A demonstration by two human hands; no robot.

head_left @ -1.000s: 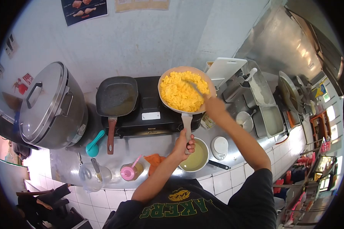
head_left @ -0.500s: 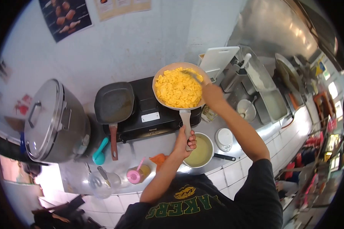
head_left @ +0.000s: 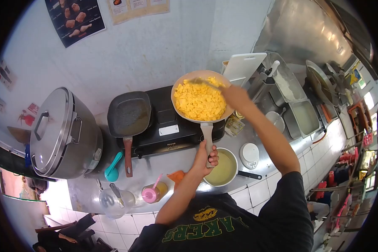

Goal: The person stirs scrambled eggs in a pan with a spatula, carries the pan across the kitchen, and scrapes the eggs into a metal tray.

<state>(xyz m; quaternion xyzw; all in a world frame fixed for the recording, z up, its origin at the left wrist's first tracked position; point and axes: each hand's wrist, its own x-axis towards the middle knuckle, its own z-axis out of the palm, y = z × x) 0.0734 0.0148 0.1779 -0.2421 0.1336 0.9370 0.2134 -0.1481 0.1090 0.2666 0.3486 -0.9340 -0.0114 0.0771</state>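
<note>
My left hand (head_left: 207,158) is wrapped round the pale handle of a frying pan (head_left: 179,110), which sits on the right side of a black gas stove (head_left: 172,145). Yellow scrambled eggs (head_left: 200,102) fill much of the pan. At the pan's right rim, my right hand (head_left: 236,98) is closed on a greyish spatula (head_left: 210,84), slightly blurred. Its head lies over the eggs near the far rim. A dark square pan (head_left: 129,113) with a brown handle rests on the stove's left side. Below my left hand stands a saucepan (head_left: 221,170) of pale yellow liquid.
A large steel pot (head_left: 56,134) stands at the left. Along the counter are a turquoise scoop (head_left: 112,172), a pink-lidded cup (head_left: 150,194), an orange cloth (head_left: 177,177) and a white kitchen scale (head_left: 250,153). A white cutting board (head_left: 244,67) leans beside metal containers (head_left: 305,117) at right.
The spatula head has swept left across the eggs towards the far left of the pan, my right hand following. My left hand keeps its grip on the handle. The whole view has shifted slightly.
</note>
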